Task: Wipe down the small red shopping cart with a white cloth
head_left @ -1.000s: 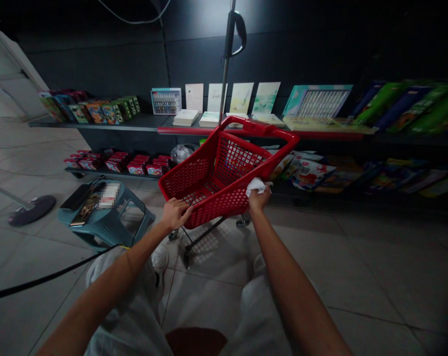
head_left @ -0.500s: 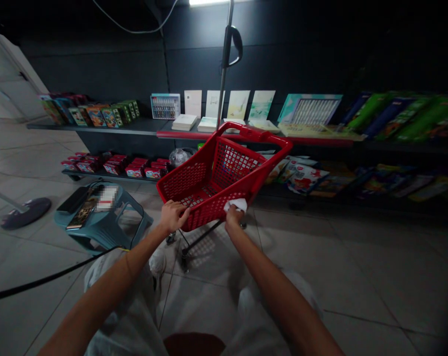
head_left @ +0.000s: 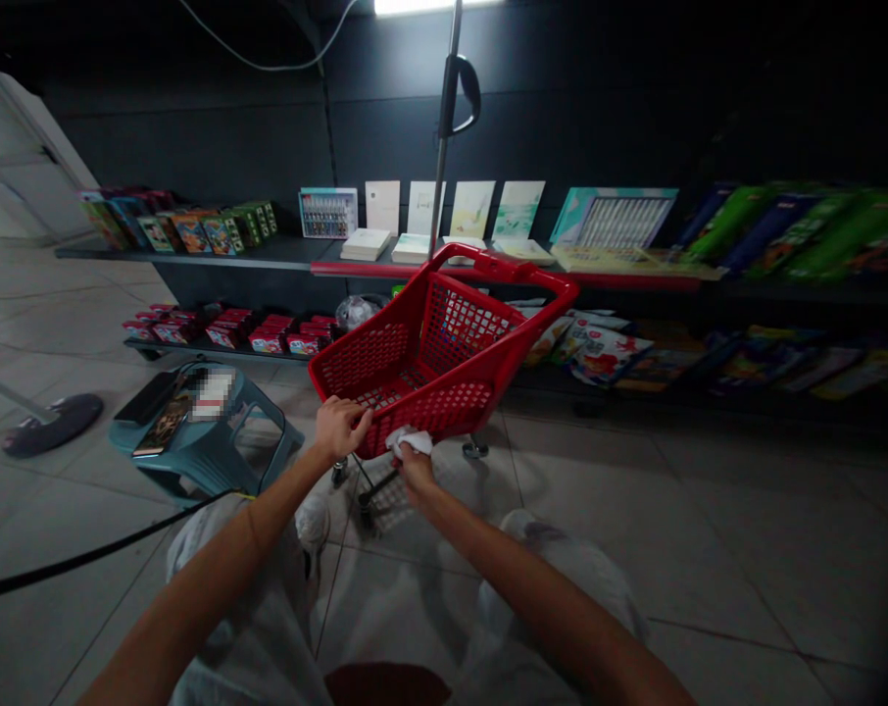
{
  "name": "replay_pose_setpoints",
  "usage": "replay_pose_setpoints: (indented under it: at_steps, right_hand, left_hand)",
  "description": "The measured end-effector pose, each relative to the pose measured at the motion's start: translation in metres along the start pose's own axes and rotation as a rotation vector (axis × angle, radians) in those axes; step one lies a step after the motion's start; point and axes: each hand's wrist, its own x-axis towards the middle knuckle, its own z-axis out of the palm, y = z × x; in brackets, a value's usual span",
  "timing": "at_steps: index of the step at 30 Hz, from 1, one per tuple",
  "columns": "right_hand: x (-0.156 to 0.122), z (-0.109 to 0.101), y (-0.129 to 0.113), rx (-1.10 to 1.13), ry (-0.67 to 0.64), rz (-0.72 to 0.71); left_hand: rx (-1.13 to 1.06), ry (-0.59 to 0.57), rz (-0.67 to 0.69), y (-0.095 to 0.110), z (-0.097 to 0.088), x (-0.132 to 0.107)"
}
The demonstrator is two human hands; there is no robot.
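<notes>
In front of me stands a red plastic shopping cart (head_left: 444, 407) with perforated basket walls and its push handle at the far side. My left hand (head_left: 341, 428) is closed over the basket's near left rim. My right hand (head_left: 415, 466) grips a white cloth (head_left: 410, 441), which lies against the outside of the near basket wall, low down, a little right of my left hand. The cloth is bunched up, and my fingers partly hide it. Below the basket, the dark frame and casters (head_left: 475, 450) rest on the floor.
Behind the cart runs a shelf (head_left: 268, 253) with books, boxed pens and snack packs; a lower shelf holds red boxes (head_left: 269, 333) and bags. A blue-green stool (head_left: 216, 446) carrying a phone (head_left: 163, 428) stands left, near a round stand base (head_left: 53, 424). A black cable (head_left: 106, 551) crosses at lower left.
My right hand has slid the white cloth leftward and slightly down along the near basket wall, closer to my left hand. My left hand stays on the rim.
</notes>
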Motion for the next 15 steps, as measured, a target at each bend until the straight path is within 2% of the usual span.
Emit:
replay_pose_setpoints:
  at_steps: [4, 7, 11, 15]
  right_hand:
    - [-0.029, 0.016, 0.011, -0.022, -0.065, 0.19]
    - [-0.035, 0.021, 0.01, -0.097, -0.101, 0.222]
    - [-0.022, 0.015, 0.001, -0.132, -0.097, 0.236]
    - [0.014, -0.012, -0.017, -0.137, 0.015, 0.203]
  left_hand:
    - [0.003, -0.021, -0.013, 0.0, 0.0, 0.001]
    - [0.011, -0.03, -0.009, 0.0, -0.002, 0.001]
    - [0.023, -0.039, 0.01, -0.004, -0.004, 0.001]
    - [0.027, -0.04, 0.025, -0.006, -0.003, 0.001]
